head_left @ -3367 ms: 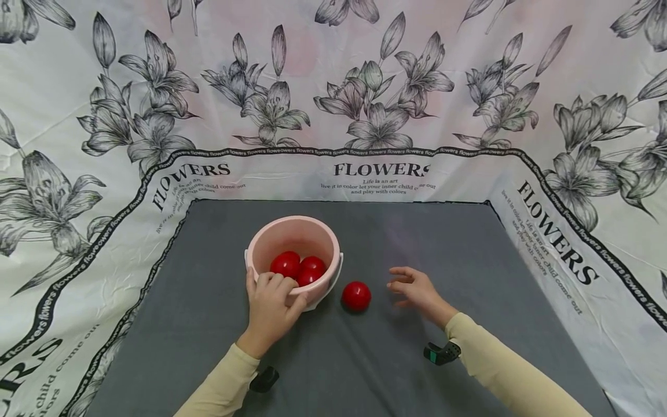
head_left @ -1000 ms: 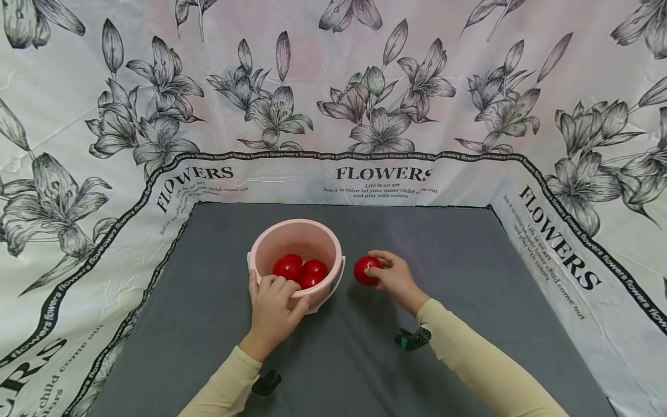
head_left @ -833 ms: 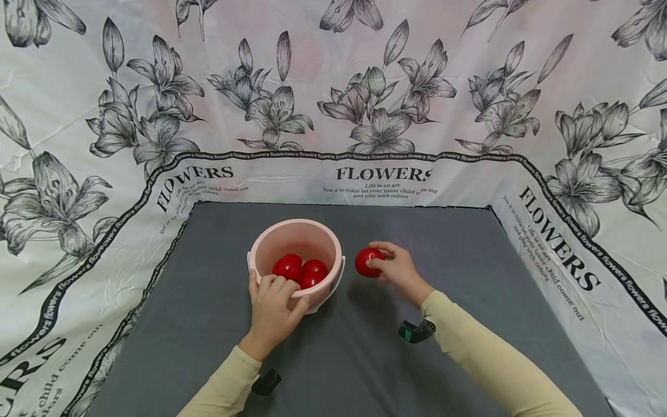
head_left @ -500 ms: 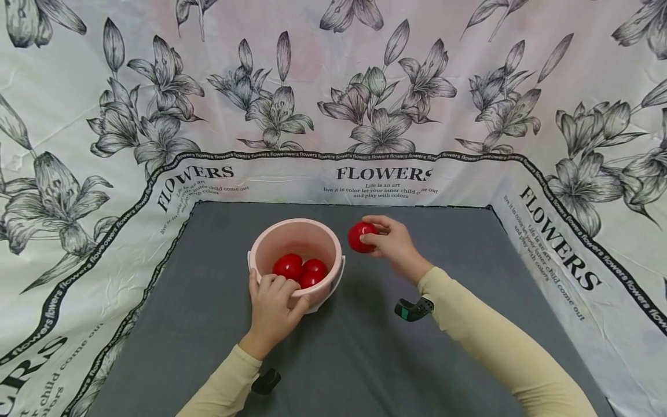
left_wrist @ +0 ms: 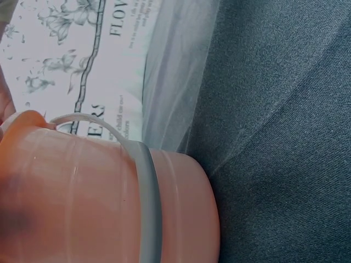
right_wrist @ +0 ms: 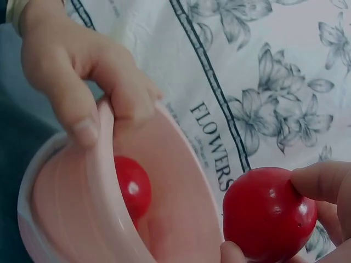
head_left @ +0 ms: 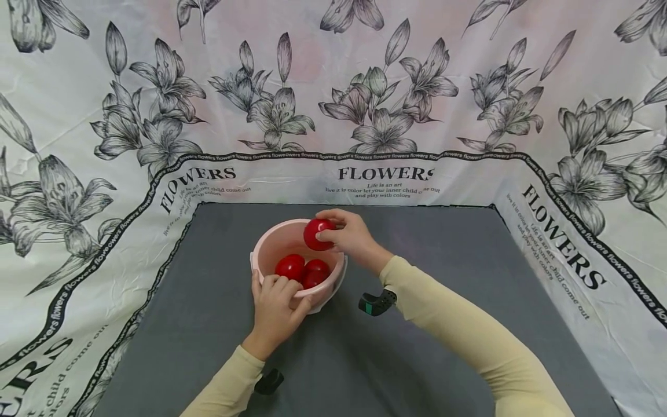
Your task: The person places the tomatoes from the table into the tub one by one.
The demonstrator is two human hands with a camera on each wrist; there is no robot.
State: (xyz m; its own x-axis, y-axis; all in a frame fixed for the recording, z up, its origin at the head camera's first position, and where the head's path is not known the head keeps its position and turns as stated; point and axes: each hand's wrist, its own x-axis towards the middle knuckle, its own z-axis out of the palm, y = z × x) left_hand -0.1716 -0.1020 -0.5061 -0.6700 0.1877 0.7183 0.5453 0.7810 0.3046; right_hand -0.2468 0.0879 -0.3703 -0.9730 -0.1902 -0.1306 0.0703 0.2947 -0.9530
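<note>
My left hand (head_left: 276,313) grips the near rim of a pink bucket (head_left: 271,240), fingers inside and thumb outside. The bucket's pale handle (left_wrist: 149,203) hangs down along its side in the left wrist view. Two glossy round red fruits (head_left: 289,267) show inside the bucket, the lower one partly hidden by the rim and fingers. My right hand (head_left: 351,234) pinches another round red fruit (right_wrist: 269,213) between thumb and fingers. From the head, this fruit overlaps the bucket's far right rim; the right wrist view shows it held close beside the rim.
A dark grey cloth (head_left: 443,324) covers the table under the bucket. White flower-printed sheeting (head_left: 385,133) rises at the back and along both sides. Black straps with small devices sit on both wrists (head_left: 377,302).
My right hand has picked the red fruit off the cloth beside the bucket, lifted it and carried it left to the bucket's rim. My left hand keeps its grip on the bucket.
</note>
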